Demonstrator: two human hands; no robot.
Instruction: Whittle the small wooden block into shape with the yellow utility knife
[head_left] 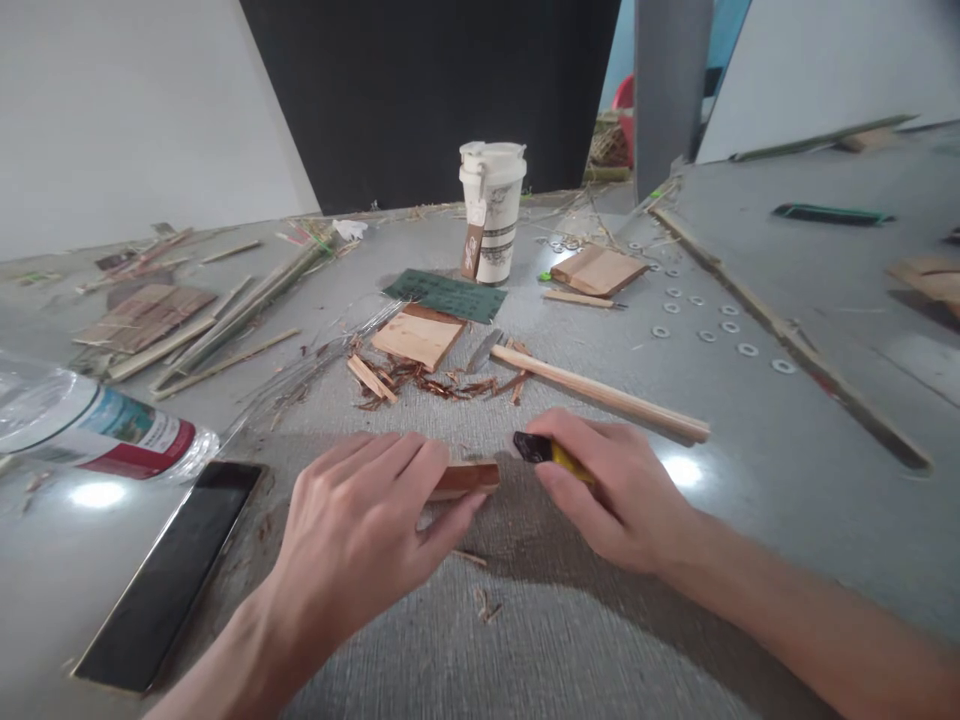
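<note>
My left hand (360, 510) is closed on a small wooden block (474, 480) with a reddish-brown face, low over the table; its left part is hidden under my fingers. In my right hand (619, 490) is a yellow-and-black utility knife (532, 447), its black end pointing left at the block with a gap between them. I cannot make out a bare blade. Beyond both hands lie a flat pale wood piece (420, 337), dark brown shavings (431, 380) and a hammer with a wooden handle (607, 390). Small shavings (486, 605) are scattered nearer me.
A black phone (172, 575) and a plastic bottle (127, 430) lie at left. A white cup (495, 210) stands behind a green sheet (450, 295). Bamboo strips (247, 300) lie left; metal washers (705, 336), a wood block (598, 268) and a long strip (795, 345) lie right.
</note>
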